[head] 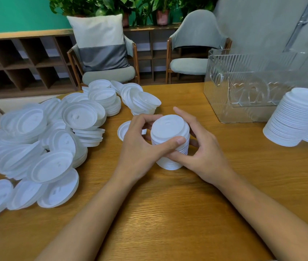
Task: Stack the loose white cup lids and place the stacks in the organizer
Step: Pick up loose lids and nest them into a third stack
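A stack of white cup lids (169,129) stands on the wooden table (168,213) in front of me. My left hand (140,146) grips its left side, the thumb laid across the front. My right hand (202,147) wraps round its right side, fingers curled behind and under. A heap of loose white lids (42,144) spreads over the table's left half, and a single lid (123,129) lies just behind my left hand. The clear plastic organizer (243,87) stands at the back right.
Tall finished lid stacks (298,119) stand at the right edge, in front of the organizer. Two chairs (191,53) and a low shelf unit sit beyond the table's far edge. Bare wood lies between my forearms.
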Demonstrator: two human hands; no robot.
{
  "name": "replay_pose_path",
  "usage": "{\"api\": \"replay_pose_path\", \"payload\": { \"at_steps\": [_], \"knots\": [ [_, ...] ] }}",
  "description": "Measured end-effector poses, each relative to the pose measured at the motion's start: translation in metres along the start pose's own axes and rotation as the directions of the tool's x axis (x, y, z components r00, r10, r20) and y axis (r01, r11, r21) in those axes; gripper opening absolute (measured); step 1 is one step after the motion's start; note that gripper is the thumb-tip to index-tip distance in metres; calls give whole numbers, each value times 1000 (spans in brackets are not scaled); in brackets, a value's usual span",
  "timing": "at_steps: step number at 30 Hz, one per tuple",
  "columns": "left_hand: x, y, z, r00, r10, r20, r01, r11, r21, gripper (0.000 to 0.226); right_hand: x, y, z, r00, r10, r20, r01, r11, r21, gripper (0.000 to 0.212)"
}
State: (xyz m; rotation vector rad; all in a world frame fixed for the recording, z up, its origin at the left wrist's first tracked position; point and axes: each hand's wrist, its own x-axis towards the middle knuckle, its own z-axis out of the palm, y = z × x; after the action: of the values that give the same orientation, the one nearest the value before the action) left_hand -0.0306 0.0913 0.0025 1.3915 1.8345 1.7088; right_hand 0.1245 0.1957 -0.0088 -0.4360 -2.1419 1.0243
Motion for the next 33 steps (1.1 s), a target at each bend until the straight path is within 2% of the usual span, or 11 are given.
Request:
{"api": "replay_pose_path", "payload": {
  "at_steps": [5, 10, 16, 20, 26, 33],
  "knots": [
    [-1, 2, -1, 999, -28, 42, 33, 993, -109, 58, 0, 1, 1, 1000, -7, -10, 7, 1000, 11, 87],
    [-1, 1, -2, 998, -26, 57, 33, 992, -124, 57, -1, 0, 0, 1000, -13, -4, 13, 1000, -18, 84],
    [-2, 1, -3, 992, 15, 128, -10, 999, -42, 64, -1, 3, 1, 995, -89, -44, 82, 987, -141, 80],
    [-4, 2, 1, 985, -25, 171, 40, 996, -79, 58, -1, 8, 2, 980, -172, -104, 143, 960, -240, 86],
    [-4, 5, 11, 993, -41, 110, 60, 983, -171, 53, -2, 9, 2, 989, -127, -80, 110, 975, -195, 89],
    [-3, 4, 8, 991, -49, 127, 68, 986, -154, 57, -3, 6, 1, 994, -102, -50, 94, 986, -141, 82]
  ]
}}
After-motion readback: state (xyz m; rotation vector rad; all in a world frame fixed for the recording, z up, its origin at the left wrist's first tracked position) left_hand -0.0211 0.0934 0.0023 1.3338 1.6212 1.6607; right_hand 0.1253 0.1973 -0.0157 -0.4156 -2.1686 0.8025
